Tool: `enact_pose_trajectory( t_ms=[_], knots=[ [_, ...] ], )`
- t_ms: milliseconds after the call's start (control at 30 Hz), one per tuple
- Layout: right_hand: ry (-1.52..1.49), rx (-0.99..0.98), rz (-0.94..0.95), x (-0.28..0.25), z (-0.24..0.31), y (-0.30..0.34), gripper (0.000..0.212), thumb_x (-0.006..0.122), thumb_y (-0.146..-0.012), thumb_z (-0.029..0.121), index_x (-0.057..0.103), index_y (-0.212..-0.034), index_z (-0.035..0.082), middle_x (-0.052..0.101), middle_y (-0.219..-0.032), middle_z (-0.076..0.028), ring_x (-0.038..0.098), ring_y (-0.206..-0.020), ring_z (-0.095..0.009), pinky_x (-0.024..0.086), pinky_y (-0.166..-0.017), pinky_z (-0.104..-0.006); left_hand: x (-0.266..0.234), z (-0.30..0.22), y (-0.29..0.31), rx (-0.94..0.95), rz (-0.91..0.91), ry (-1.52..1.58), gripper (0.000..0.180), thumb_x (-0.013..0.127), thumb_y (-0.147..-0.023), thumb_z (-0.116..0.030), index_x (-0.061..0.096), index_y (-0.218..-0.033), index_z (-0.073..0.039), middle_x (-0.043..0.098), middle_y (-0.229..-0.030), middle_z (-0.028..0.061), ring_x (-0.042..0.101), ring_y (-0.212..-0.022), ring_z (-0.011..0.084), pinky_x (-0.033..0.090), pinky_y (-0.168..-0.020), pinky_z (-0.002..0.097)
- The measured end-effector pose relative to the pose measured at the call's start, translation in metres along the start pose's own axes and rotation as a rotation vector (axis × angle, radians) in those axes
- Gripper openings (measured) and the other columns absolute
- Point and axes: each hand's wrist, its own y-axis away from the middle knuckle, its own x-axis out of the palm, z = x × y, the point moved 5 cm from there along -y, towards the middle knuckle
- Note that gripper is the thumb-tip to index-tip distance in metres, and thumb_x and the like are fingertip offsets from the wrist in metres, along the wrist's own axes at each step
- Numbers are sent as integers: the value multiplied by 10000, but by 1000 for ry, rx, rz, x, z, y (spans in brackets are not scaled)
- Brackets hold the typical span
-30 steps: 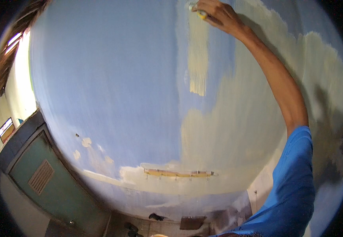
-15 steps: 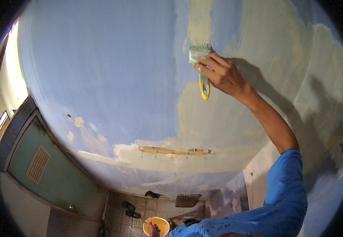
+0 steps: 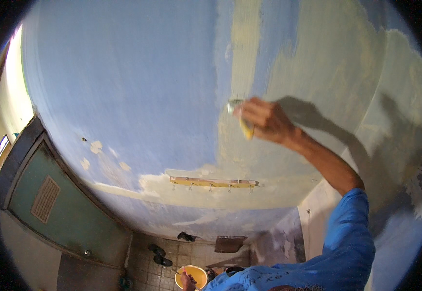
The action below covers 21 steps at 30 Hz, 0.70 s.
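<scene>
My right hand (image 3: 269,121) is closed around a paintbrush (image 3: 246,129) with a yellow handle, held up against the blue wall (image 3: 123,72). Its bristles are blurred and partly hidden by the angle, near the lower end of a fresh pale yellow stripe (image 3: 245,48). At the bottom of the view, my left hand (image 3: 187,282) is closed at the rim of a pale bucket (image 3: 206,275) of yellow-orange paint. A thin pinkish piece, perhaps part of the handle, sticks up by those fingers.
A hook rail (image 3: 213,183) is fixed low on the wall. To the left stands a green door (image 3: 31,194) with a vent. Dark shoes (image 3: 160,255) and a brown mat-like rectangle (image 3: 230,244) lie by the tiled floor (image 3: 148,274).
My right hand has drawn the paintbrush down the wall, and the brush has tilted. The yellow stripe now reaches lower. My left hand and the bucket have hardly moved.
</scene>
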Motion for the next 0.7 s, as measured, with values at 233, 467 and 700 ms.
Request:
enact_pose_trajectory(
  t_ms=[233,467,700],
  knots=[
    [162,578,90,-75,-139,-98,278,686,-922,182,701,-1194,126,726,-1003,-65,700,-892,-156,576,-736,-249,9,0,-2,24,18,18,550,503,-909,-640,517,-781,-105,454,-560,17,437,-425,200,349,-407,366],
    [562,-172,-215,-60,-73,-91,189,666,-842,145,689,-1026,107,657,-1090,-72,642,-1008,-238,554,-844,-361,26,-6,32,25,56,93,560,494,-919,-628,483,-828,-76,407,-554,17,382,-408,181,311,-389,343],
    [312,-220,104,27,17,-7,94,688,-834,106,681,-926,89,649,-1009,-52,611,-948,-191,567,-792,-326,30,-9,42,6,8,124,514,488,-942,-565,483,-835,-62,393,-551,24,372,-396,170,305,-375,331]
  ],
)
